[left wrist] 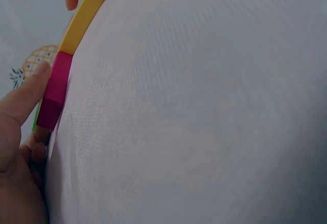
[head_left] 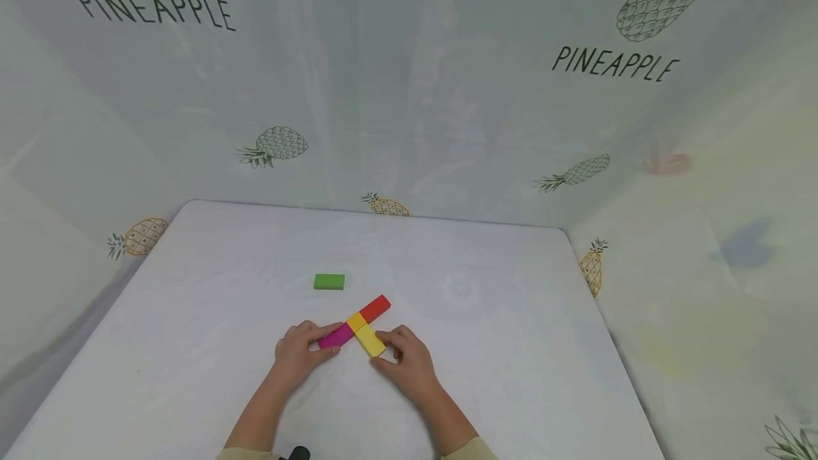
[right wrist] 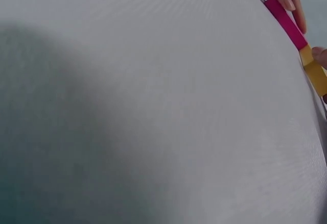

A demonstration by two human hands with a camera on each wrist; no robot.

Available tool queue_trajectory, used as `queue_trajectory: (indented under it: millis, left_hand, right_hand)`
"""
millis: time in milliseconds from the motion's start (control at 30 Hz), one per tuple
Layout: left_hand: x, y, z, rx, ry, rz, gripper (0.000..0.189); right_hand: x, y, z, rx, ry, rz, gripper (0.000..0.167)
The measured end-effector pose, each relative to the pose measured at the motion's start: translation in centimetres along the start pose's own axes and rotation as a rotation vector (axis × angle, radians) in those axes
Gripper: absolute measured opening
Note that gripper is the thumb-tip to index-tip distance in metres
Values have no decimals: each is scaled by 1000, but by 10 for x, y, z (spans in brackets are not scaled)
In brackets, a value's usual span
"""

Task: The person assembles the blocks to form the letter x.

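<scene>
On the white table, my left hand [head_left: 297, 355] pinches a magenta block [head_left: 335, 336] between thumb and fingers. A yellow block [head_left: 370, 340] is pinched by my right hand [head_left: 411, 366], thumb at its near end and finger along its right side. Between them lies a small golden-yellow square block [head_left: 356, 321], in line with the magenta block and a red block [head_left: 375, 309]. The yellow block slants off this row toward the near right. Both wrist views show the magenta block [left wrist: 58, 81] end to end with a yellow piece [right wrist: 314, 72]; the right hand is mostly outside its own wrist view.
A green block [head_left: 329, 282] lies apart, farther back and left of the row. The white tabletop [head_left: 498, 318] ends at a back edge before a hanging cloth [head_left: 409, 91] printed with pineapples. More cloth hangs along both sides.
</scene>
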State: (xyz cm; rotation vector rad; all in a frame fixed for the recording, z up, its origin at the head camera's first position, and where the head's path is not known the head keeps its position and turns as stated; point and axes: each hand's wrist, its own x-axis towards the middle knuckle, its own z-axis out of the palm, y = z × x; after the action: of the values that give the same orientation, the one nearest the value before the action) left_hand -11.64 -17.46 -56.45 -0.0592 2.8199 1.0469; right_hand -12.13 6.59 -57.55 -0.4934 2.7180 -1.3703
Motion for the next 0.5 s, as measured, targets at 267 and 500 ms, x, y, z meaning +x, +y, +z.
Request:
queue_trajectory:
  millis: [267, 500]
  left_hand:
    - [1, 4, -7, -68, 2, -56, 67]
    - [8, 21, -21, -69, 2, 1, 70]
  right_hand:
    - [-1, 1, 3, -1, 11, -12, 40]
    - [-5, 1, 0, 1, 49, -31, 36]
